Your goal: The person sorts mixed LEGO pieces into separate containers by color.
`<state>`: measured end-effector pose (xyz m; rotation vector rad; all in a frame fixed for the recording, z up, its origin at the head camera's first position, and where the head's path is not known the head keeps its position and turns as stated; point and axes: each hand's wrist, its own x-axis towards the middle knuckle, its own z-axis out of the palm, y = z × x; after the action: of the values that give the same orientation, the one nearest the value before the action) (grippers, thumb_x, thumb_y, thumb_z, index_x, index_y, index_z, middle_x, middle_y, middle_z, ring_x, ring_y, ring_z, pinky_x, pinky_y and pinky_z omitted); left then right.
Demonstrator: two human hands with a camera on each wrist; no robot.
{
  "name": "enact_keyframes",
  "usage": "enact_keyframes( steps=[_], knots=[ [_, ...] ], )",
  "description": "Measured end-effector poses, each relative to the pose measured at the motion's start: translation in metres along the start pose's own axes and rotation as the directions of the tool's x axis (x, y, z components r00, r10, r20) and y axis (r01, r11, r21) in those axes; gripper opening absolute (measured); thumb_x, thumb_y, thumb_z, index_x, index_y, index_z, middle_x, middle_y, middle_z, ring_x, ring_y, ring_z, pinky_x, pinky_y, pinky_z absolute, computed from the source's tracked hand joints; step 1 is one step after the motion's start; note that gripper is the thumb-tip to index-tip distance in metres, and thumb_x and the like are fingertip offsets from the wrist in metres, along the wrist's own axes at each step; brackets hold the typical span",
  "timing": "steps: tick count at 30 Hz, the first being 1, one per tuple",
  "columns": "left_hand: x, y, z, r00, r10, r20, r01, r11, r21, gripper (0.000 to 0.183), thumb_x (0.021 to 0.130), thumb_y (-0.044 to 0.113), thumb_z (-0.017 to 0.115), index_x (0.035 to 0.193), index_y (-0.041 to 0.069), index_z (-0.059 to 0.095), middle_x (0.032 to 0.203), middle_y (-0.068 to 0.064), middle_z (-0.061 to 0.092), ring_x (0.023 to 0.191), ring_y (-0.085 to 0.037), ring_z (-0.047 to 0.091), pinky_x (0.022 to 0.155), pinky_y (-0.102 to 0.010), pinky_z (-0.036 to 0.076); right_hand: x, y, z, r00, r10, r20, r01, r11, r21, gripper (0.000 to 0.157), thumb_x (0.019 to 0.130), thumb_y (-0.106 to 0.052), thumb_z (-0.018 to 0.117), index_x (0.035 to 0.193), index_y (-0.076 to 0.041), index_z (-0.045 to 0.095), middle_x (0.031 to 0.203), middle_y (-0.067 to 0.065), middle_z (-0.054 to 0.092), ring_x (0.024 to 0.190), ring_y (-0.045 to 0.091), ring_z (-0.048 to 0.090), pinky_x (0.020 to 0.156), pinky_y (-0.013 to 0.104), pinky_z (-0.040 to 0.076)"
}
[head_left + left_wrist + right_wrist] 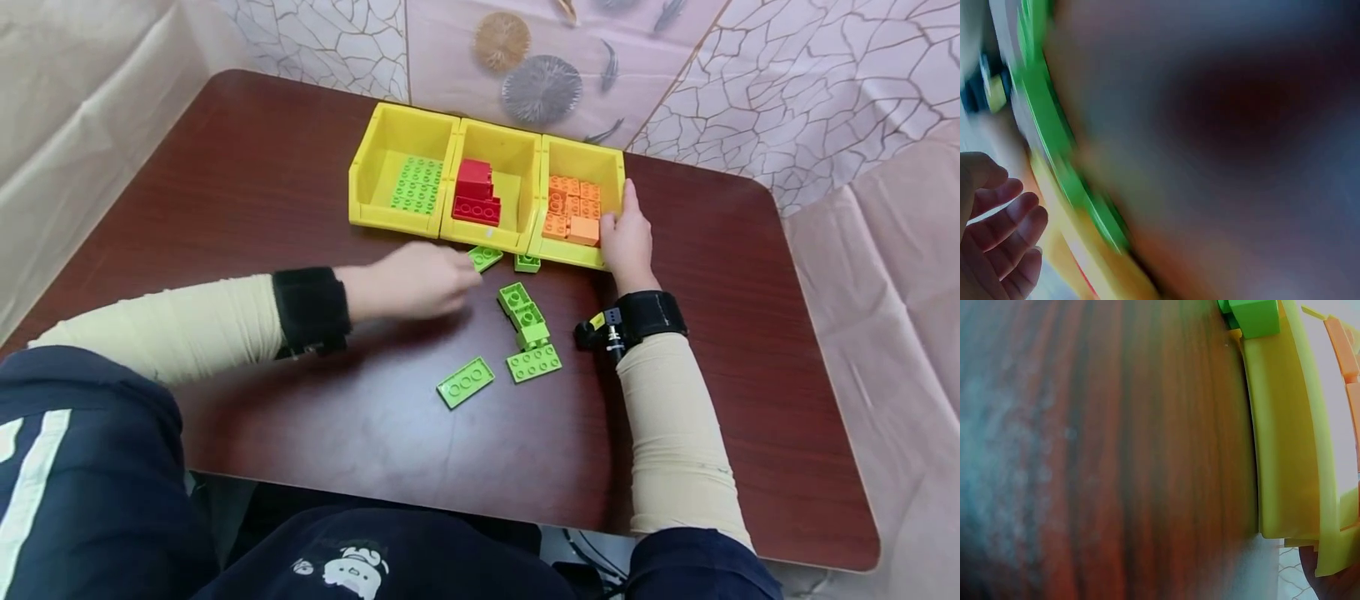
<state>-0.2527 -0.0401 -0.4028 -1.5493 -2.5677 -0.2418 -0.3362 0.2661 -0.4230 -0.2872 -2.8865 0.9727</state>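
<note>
My right hand (628, 242) grips the right end of a row of three joined yellow bins (576, 252), with the thumb over the rim and the fingers along the outer side. Over the table, my left hand (412, 282) hovers in front of the left and middle bins. Its fingers are loosely bent and hold nothing in the left wrist view, where the hand (1000, 231) shows at the lower left. Nearest to it lies a green building brick (483, 257), partly hidden by the bin's front edge. Another green brick (527, 263) sits just right of that.
More green bricks lie in a broken line (527, 315), and one flat green brick (465, 382) lies closer to the body. The bins hold light green bricks (417, 185), red bricks (476, 196) and orange bricks (573, 204). A patterned wall backs the brown table (720, 333).
</note>
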Motion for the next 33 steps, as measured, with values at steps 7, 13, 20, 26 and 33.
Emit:
enact_keyframes(
  steps=[7,13,20,26,33],
  knots=[
    [0.025,0.061,0.017,0.969,0.246,-0.001,-0.246,0.969,0.028,0.012,0.088,0.013,0.05,0.082,0.01,0.061,0.075,0.0,0.055,0.069,-0.018,0.056,0.056,-0.033,0.045,0.002,0.0,0.004,1.0,0.001,-0.005,-0.001,1.0,-0.004,0.061,0.097,-0.021,0.031,0.15,-0.026,0.002,0.086,0.016,0.051,0.07,0.026,0.041,0.072,0.033,0.036],
    [0.037,0.081,0.025,0.971,0.241,0.007,-0.24,0.964,0.114,0.013,0.087,0.015,0.051,0.084,0.012,0.064,0.077,0.0,0.059,0.069,-0.017,0.059,0.055,-0.032,0.045,0.002,-0.003,0.006,1.0,-0.002,0.007,0.002,1.0,0.004,0.061,0.098,-0.021,0.032,0.15,-0.027,0.001,0.083,0.013,0.049,0.07,0.025,0.04,0.073,0.033,0.036],
    [0.047,0.098,0.034,0.982,0.177,0.067,-0.188,0.941,0.282,0.017,0.087,0.017,0.051,0.089,0.015,0.068,0.083,0.0,0.06,0.07,-0.017,0.06,0.057,-0.03,0.048,0.001,-0.005,0.003,1.0,0.005,0.004,-0.005,1.0,-0.003,0.061,0.098,-0.021,0.032,0.15,-0.026,0.002,0.078,0.012,0.047,0.065,0.024,0.039,0.068,0.032,0.034],
    [0.047,0.105,0.039,0.988,0.118,0.099,-0.146,0.921,0.361,0.022,0.089,0.015,0.048,0.099,0.014,0.068,0.088,0.001,0.062,0.071,-0.015,0.06,0.056,-0.029,0.049,0.0,-0.005,0.002,1.0,0.018,0.019,-0.018,1.0,0.012,0.062,0.098,-0.021,0.033,0.15,-0.028,0.0,0.077,0.01,0.046,0.064,0.023,0.038,0.068,0.031,0.035],
    [0.042,0.107,0.042,0.993,0.104,0.055,-0.116,0.939,0.325,0.021,0.089,0.014,0.051,0.103,0.016,0.065,0.09,-0.001,0.063,0.065,-0.016,0.059,0.05,-0.031,0.048,-0.001,-0.002,-0.001,1.0,0.021,0.011,-0.022,1.0,0.018,0.061,0.098,-0.021,0.031,0.15,-0.028,0.0,0.091,0.017,0.051,0.072,0.026,0.041,0.074,0.033,0.036]
  ],
)
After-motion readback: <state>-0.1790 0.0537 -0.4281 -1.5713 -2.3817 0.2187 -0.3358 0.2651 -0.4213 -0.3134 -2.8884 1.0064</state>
